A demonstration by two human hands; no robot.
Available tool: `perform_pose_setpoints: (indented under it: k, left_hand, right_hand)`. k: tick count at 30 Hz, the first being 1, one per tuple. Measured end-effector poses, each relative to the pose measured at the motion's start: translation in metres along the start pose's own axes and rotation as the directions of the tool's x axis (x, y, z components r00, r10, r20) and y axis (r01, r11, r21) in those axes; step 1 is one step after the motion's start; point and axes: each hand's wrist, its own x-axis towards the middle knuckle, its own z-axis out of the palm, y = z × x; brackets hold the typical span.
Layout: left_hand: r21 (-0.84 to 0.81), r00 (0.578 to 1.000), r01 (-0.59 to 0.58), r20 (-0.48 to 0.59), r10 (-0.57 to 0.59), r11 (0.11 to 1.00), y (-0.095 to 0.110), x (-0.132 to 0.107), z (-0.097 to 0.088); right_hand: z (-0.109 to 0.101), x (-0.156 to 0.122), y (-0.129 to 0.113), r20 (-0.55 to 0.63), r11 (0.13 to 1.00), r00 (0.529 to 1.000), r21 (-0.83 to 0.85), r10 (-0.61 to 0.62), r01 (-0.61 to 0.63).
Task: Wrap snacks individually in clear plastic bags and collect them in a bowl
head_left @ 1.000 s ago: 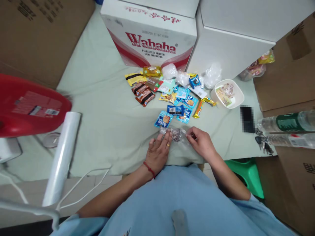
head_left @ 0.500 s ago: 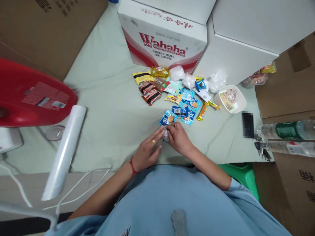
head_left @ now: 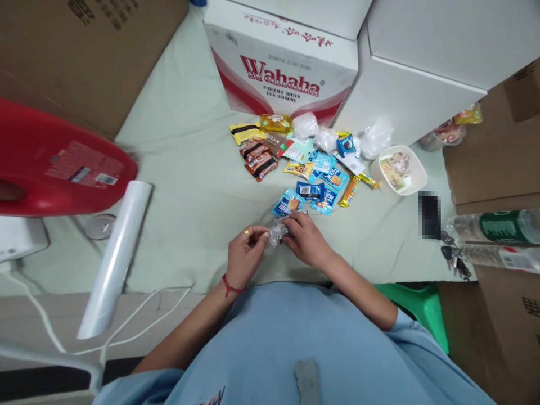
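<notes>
Both hands meet over a small clear plastic bag (head_left: 277, 233) with something dark inside, just above the near edge of the pale green cloth (head_left: 189, 185). My left hand (head_left: 244, 256), with a gold ring and a red wrist string, pinches the bag's left end. My right hand (head_left: 307, 241) is closed on its right end. Just beyond the hands lies a spread of snack packets (head_left: 306, 169), blue, brown and yellow.
A Wahaha water carton (head_left: 287, 62) and a white box (head_left: 422, 73) stand at the back. A white bowl (head_left: 415, 174) holds packets at right; bottles (head_left: 493, 225) and keys (head_left: 453, 259) lie further right. A roll of clear film (head_left: 113, 259), a red container (head_left: 54, 163) and white cables (head_left: 139, 320) are at left.
A second ago my left hand lay flat on the bag with the right at its far end. Both hands have since drawn together, gathered the bag up and now pinch it between them.
</notes>
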Motion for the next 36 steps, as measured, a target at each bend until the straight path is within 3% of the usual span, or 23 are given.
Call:
perform_pose_setpoints:
  k: [4, 7, 10, 13, 16, 19, 22, 24, 26, 30, 33, 36]
  left_hand:
    - [0.043, 0.982, -0.158, 0.107, 0.152, 0.987, 0.008, 0.005, 0.012]
    - [0.144, 0.913, -0.374, 0.231, 0.336, 0.916, 0.011, 0.010, 0.024]
    - [0.336, 0.828, -0.549, 0.343, 0.443, 0.765, 0.012, 0.010, 0.034]
    - [0.529, 0.794, -0.607, 0.432, 0.428, 0.593, 0.015, 0.004, 0.042]
    - [0.617, 0.775, -0.631, 0.479, 0.412, 0.470, 0.020, -0.004, 0.048]
    - [0.620, 0.748, -0.662, 0.521, 0.410, 0.420, 0.023, -0.007, 0.052]
    - [0.619, 0.729, -0.684, 0.550, 0.408, 0.387, 0.022, -0.007, 0.054]
    - [0.635, 0.728, -0.682, 0.547, 0.412, 0.362, 0.020, -0.007, 0.057]
    - [0.663, 0.739, -0.667, 0.530, 0.416, 0.340, 0.018, -0.007, 0.063]
    - [0.709, 0.774, -0.617, 0.471, 0.422, 0.340, 0.011, -0.003, 0.076]
    - [0.707, 0.809, -0.571, 0.400, 0.431, 0.417, 0.008, 0.006, 0.079]
    - [0.622, 0.845, -0.525, 0.302, 0.440, 0.581, 0.014, 0.016, 0.070]
  right_hand:
    - [0.005, -0.007, 0.015, -0.038, 0.994, 0.999, 0.104, -0.028, 0.032]
    - [0.003, -0.011, 0.022, -0.044, 0.979, 0.998, 0.200, -0.038, 0.046]
    - [-0.013, -0.017, 0.024, -0.015, 0.958, 0.999, 0.284, -0.030, 0.033]
    - [-0.030, -0.023, 0.020, -0.055, 0.961, 0.998, 0.277, 0.026, -0.010]
    - [-0.036, -0.031, 0.017, -0.115, 0.978, 0.991, 0.201, 0.074, -0.050]
    - [-0.031, -0.040, 0.022, -0.232, 0.988, 0.966, 0.128, 0.113, -0.085]
    - [-0.028, -0.045, 0.038, -0.396, 0.972, 0.888, 0.070, 0.233, -0.224]
    - [-0.028, -0.045, 0.049, -0.362, 0.951, 0.879, 0.097, 0.308, -0.294]
    - [-0.028, -0.042, 0.057, -0.243, 0.937, 0.908, 0.163, 0.342, -0.309]
    - [-0.022, -0.037, 0.057, -0.093, 0.871, 0.916, 0.360, 0.390, -0.334]
    - [-0.016, -0.039, 0.051, 0.017, 0.747, 0.922, 0.579, 0.388, -0.325]
    - [-0.017, -0.043, 0.048, 0.002, 0.664, 0.942, 0.709, 0.336, -0.238]
